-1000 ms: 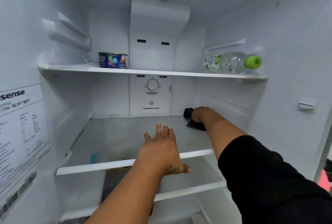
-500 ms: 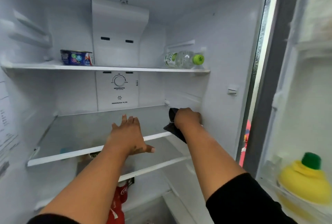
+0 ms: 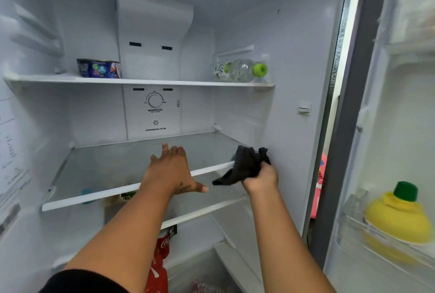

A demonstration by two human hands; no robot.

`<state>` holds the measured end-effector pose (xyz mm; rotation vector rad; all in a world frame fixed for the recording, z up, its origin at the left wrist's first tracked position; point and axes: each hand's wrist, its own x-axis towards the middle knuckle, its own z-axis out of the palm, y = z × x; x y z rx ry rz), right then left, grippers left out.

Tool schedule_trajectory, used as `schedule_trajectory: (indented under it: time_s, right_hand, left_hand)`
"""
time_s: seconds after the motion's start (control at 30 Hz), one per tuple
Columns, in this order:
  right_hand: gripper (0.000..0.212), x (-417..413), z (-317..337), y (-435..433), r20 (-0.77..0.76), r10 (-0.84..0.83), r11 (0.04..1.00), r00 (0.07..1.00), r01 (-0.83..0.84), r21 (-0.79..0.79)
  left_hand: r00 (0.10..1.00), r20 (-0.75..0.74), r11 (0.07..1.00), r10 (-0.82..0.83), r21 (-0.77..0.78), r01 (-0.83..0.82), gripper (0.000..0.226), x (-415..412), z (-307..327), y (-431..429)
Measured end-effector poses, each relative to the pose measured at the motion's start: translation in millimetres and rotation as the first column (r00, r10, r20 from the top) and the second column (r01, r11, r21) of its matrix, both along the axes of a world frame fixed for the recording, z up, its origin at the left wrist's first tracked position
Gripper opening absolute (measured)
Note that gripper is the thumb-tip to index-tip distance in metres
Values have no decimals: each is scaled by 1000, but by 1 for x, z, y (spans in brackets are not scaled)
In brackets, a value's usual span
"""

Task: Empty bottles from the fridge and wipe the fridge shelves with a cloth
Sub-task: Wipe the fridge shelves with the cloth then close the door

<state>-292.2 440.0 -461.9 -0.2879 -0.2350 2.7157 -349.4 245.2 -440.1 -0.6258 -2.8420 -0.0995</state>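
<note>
Black fabric cloth [image 3: 244, 166], wadded in the right hand [image 3: 260, 177] mid-frame, looks limp and light. Left hand [image 3: 170, 172] lies flat on the glass shelf [image 3: 106, 168].

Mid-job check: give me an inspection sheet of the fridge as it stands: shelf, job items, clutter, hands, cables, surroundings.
Surface: middle shelf, glass, looks smudged.
Job's things: black cloth bunched, held by the middle shelf's right front end; clear bottle with green cap lies on its side on the top shelf, right.
Clutter: blue tub on the top shelf, left; red Coca-Cola item lower down.
Hands: left hand flat on the middle shelf's front; right hand grips the cloth.
Cables: nothing seen.
Surroundings: door open at right, yellow lemon-shaped bottle in its rack.
</note>
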Motion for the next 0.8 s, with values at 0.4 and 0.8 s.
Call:
schedule_trajectory:
  time_s: [0.4,0.8]
  right_hand:
    - [23,-11,-22,-10,-74,-85,931,994,106,348]
    - [26,-7,2,-23,325,-589,787,740,436,437]
  left_hand:
    - [1000,-25,1000,-19,16,19,129,-2,-3,1]
    - [1000,4,999,-31,-13,31,124,-3,-1,2]
